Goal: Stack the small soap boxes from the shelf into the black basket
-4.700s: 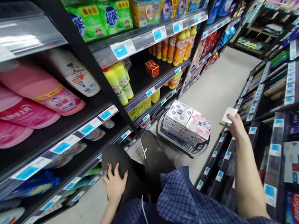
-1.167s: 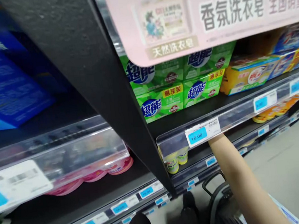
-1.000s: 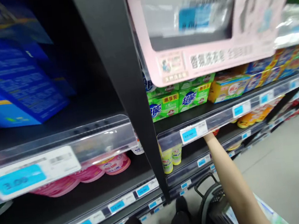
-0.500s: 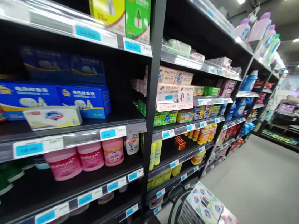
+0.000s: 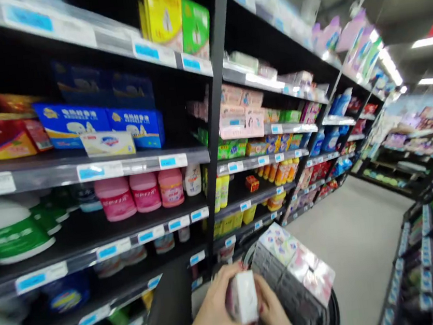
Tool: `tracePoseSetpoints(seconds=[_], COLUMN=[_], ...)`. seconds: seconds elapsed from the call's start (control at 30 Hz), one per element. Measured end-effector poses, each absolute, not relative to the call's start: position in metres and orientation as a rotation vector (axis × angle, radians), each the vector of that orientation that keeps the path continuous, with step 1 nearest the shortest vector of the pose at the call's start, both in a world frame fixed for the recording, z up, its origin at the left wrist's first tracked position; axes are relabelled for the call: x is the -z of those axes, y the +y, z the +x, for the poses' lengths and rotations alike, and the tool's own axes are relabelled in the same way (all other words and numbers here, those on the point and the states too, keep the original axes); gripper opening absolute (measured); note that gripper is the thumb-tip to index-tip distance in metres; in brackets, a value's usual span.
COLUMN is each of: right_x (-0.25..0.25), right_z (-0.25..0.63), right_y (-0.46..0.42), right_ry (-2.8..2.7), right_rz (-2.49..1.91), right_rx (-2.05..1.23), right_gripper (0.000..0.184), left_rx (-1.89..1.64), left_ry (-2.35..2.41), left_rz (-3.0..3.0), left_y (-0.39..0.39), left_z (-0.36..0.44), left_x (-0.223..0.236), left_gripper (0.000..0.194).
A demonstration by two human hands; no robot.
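Note:
My left hand [image 5: 219, 308] is wrapped round a small white and pinkish box [image 5: 247, 297], seen end-on at the bottom centre. On the box's other side, my right hand [image 5: 272, 307] closes its fingers along the edge. What is printed on the box is too blurred to read. Just right of my hands, a dark round-rimmed basket [image 5: 335, 316] holds grey crates [image 5: 269, 263] with stacks of soap-like boxes [image 5: 278, 244] on top, some with blue and green prints, others pink [image 5: 311, 274].
Black shelves [image 5: 146, 162] run along the left, bearing blue boxes [image 5: 75, 124], a white and yellow soap box [image 5: 108, 143] and pink bottles [image 5: 115, 199]. A grey aisle floor [image 5: 354, 220] stretches ahead on the right. Low shelving [image 5: 423, 259] lines the right edge.
Both hands have come up into view from the bottom edge, now holding the small box. The view has shifted back and slightly left, showing more of the shelves and the basket.

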State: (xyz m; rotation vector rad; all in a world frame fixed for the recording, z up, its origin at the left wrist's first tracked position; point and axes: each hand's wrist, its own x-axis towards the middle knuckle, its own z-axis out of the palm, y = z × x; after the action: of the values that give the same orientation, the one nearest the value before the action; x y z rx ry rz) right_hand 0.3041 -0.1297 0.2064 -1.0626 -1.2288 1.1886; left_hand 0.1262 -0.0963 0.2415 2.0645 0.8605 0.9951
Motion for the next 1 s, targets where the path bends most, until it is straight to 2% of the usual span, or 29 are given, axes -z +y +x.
tracePoseSetpoints(seconds=[0.07,0.13,0.27,0.33,0.67,0.83,1.0], right_x=[-0.211,-0.219,-0.224,-0.223,-0.213,-0.217,-0.211], right_z=[0.285,0.277,0.277,0.276,0.27,0.264,0.267], right_y=[-0.144,-0.156,-0.175,-0.185,-0.192,-0.188,-0.177], right_ry=[-1.016,-0.865,-0.592,-0.514,-0.485,-0.459,-0.54], right_rz=[-1.03,-0.922,-0.776,-0.733,-0.673,-0.753,-0.903], right_rx=[-1.305,-1.509,-1.633,-1.639,-1.687,-1.693,-1.596], right_gripper=[0.074,0.072,0.056,0.055,0.089,0.092,0.089], left_rx=[-1.042,-1.08,-1.008,-0.936,-0.987,-0.916,-0.833], left_ry=[0.726,0.646,0.55,0.566,0.499,0.696,1.006], left_rz=[2.229,2.355,2.484,2.458,2.203,2.067,1.445], left_y=[-0.106,-0.109,-0.114,-0.119,-0.122,-0.125,-0.118], left_z=[0.127,0.129,0.121,0.112,0.097,0.102,0.113], left_x=[-0.264,-0.28,-0.296,-0.299,-0.282,-0.274,-0.253], left_gripper=[0.063,0.06,0.068,0.071,0.066,0.066,0.052])
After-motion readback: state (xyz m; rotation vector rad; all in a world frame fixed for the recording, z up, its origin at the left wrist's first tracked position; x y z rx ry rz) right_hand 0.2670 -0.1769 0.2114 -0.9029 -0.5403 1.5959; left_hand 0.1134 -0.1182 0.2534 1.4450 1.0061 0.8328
